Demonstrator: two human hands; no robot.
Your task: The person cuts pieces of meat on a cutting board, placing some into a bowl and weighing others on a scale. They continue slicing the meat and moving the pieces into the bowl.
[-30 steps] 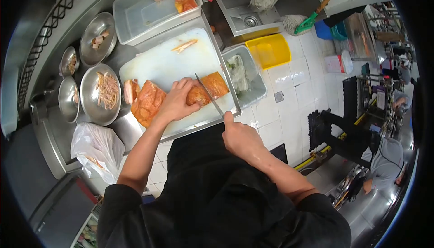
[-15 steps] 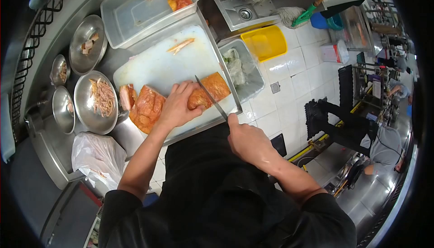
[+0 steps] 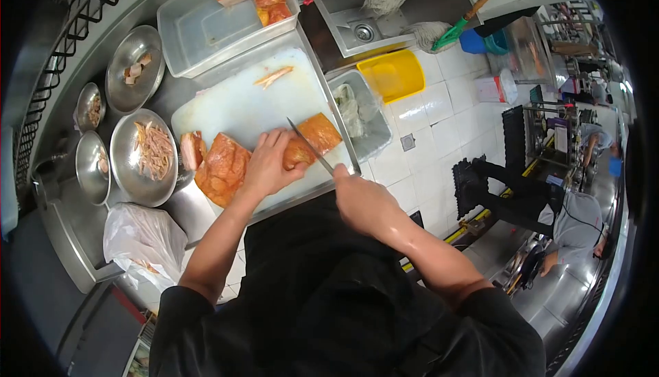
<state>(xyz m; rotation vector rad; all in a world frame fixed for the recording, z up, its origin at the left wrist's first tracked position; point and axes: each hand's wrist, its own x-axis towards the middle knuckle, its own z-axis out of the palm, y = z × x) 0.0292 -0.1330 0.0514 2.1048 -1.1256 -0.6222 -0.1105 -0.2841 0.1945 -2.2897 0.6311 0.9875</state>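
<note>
My right hand (image 3: pixel 369 205) is wrapped round the handle of a knife (image 3: pixel 310 145), whose narrow blade lies slantwise across a browned slab of roasted meat (image 3: pixel 321 134). Just left of the blade, my left hand (image 3: pixel 269 169) grips that slab, fingertips on its far side and thumb on the near side. Beneath is a white cutting board (image 3: pixel 230 109). To the left of my left hand sit a larger piece of meat (image 3: pixel 223 167) and a small end piece (image 3: pixel 193 149). Thin pale strips (image 3: pixel 274 76) lie near the board's far edge.
Steel bowls stand on the left, one holding meat strips (image 3: pixel 154 152). A plastic bag (image 3: pixel 141 240) sits below them. Beyond the board is a tray (image 3: pixel 199 40) with more meat. A grey bin (image 3: pixel 374 136) and a yellow tub (image 3: pixel 395 75) stand right. Another person (image 3: pixel 576 226) works farther right.
The knife handle and my right hand have shifted slightly forward and left, the blade still on the slab. My left hand keeps its place on the meat. The whole view has drifted a little.
</note>
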